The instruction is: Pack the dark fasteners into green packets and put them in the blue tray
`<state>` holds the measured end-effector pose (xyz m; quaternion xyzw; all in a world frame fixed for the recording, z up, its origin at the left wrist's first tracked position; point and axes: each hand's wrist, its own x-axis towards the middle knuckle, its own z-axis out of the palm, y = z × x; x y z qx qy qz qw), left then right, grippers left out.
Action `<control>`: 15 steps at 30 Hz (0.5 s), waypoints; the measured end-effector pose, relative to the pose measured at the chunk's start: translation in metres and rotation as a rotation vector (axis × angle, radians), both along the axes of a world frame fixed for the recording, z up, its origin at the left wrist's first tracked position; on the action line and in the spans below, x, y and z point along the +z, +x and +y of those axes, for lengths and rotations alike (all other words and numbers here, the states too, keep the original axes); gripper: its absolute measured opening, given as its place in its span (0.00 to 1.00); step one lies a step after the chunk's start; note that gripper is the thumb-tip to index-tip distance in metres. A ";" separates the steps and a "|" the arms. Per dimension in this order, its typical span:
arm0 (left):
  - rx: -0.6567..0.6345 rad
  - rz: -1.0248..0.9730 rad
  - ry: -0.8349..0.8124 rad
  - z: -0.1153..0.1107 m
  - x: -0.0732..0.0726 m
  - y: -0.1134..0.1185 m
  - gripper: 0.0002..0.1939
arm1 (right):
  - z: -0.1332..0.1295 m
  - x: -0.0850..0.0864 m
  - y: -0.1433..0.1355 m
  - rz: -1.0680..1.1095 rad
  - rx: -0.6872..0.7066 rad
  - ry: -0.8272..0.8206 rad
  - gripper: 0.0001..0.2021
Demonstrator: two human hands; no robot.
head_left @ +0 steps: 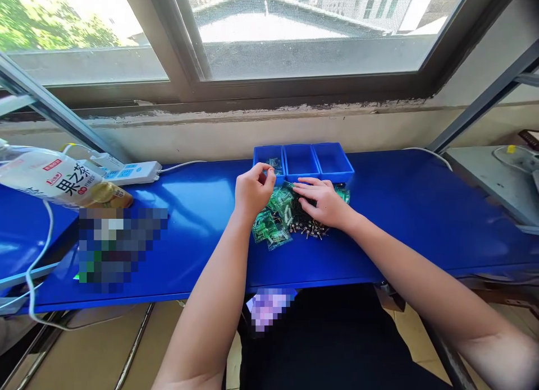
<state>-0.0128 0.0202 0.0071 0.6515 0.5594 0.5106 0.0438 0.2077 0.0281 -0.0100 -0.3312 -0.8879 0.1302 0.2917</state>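
Note:
My left hand [254, 192] is closed in a pinch just in front of the left blue bin [269, 150]; whatever its fingertips hold is too small or hidden to make out. Small green plastic packets [272, 227] with light-coloured pieces inside lie below it on the blue table. My right hand [323, 202] rests, fingers spread, over a heap of small dark parts with shiny metal ends [309, 228]. It hides part of that heap and of the packets. Inside the left bin are more small packets [275, 164].
Two more blue bins, a middle one [301, 163] and a right one [334, 160], adjoin the left bin. A large drink bottle [54, 174] leans in at left, near a white power strip [137, 172]. A window [303, 36] stands behind the blue table [400, 210].

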 end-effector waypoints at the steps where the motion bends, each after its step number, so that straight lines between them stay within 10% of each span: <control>1: -0.018 -0.019 -0.001 0.000 0.000 -0.001 0.08 | 0.001 0.000 0.000 0.035 -0.014 0.005 0.18; 15: -0.349 -0.052 -0.064 -0.004 -0.006 0.016 0.11 | 0.003 0.007 0.003 0.550 -0.108 -0.166 0.08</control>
